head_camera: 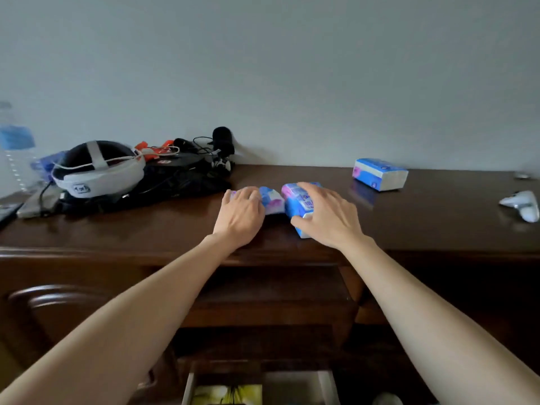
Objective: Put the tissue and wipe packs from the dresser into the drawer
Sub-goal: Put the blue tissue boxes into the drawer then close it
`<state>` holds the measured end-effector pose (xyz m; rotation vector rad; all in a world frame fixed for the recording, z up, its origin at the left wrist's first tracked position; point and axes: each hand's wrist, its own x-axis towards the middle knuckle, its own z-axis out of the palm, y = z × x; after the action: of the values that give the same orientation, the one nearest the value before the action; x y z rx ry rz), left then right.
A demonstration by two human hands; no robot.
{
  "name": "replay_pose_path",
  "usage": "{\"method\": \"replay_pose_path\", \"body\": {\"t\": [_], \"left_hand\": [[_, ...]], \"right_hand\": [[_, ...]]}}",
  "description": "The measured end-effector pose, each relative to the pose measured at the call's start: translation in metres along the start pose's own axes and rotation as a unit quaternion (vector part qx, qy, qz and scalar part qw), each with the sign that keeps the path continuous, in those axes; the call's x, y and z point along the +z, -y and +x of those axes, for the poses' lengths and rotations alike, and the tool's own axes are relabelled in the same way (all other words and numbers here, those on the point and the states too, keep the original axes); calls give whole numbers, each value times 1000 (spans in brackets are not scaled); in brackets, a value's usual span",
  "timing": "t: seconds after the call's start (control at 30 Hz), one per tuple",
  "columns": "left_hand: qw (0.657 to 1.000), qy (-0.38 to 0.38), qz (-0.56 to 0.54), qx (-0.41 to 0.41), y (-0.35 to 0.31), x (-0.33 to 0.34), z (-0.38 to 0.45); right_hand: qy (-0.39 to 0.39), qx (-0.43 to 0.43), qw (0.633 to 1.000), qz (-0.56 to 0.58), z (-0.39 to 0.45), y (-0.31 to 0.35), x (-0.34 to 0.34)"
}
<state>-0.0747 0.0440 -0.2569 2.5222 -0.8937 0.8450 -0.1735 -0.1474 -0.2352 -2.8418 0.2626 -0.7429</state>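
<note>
— Down at the bottom, what is sitting nearest?
— An open drawer [260, 387], pulled out below the tabletop [146, 232].
— And the hands?
— Both are reaching over the front edge. The left hand [241, 216] is curling over a small pack [273, 200]; the right hand [328, 217] is gripping a blue pack [296, 200] just beside it.
— Any others?
— A third pack [380, 173] is lying well apart, to the right.

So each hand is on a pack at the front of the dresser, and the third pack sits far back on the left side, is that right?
Not quite: the head view shows the third pack far back on the right side. Each hand, left hand and right hand, is indeed on a pack.
</note>
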Motion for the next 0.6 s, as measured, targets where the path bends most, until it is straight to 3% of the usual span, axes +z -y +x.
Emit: {"method": "replay_pose_path", "body": {"t": [0.2, 0.33, 0.4, 0.47, 0.53, 0.6], "left_hand": [[988, -149, 5, 47, -29, -59, -126], [984, -159, -17, 78, -16, -64, -215], [995, -93, -34, 21, -6, -53, -255], [995, 68, -51, -58, 3, -32, -286], [962, 245, -70, -100, 11, -7, -315], [931, 341, -89, -93, 12, 14, -344]], "right_hand": [[-79, -57, 993, 67, -128, 34, -31], [-57, -93, 980, 167, -219, 28, -21], [10, -27, 961, 276, -260, 24, 1], [78, 101, 910, 394, -292, 24, 32], [152, 250, 838, 460, -312, 21, 69], [206, 363, 780, 466, -328, 16, 99]]}}
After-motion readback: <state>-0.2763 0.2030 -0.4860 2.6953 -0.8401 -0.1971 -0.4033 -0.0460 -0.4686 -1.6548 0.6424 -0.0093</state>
